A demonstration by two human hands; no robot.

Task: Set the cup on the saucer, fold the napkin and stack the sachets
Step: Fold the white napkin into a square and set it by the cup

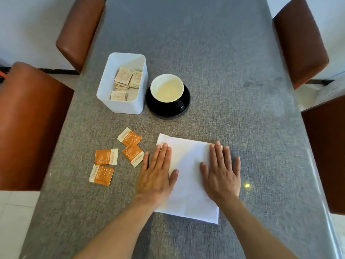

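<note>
Both hands lie flat with straight fingers on the napkin (188, 176), left hand (155, 176) on its left edge, right hand (221, 174) on its right side, pressing it; it looks folded or nearly so. Beyond it, the cup (166, 88) already sits on the saucer (183, 111). Four orange sachets (106, 157) lie loose to the left, unstacked, so stacking is left

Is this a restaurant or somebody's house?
Probably a café or a dining room; I can't tell which. A long grey table has brown chairs along both sides, a cup on a black saucer, and a white box of sachets.
</note>
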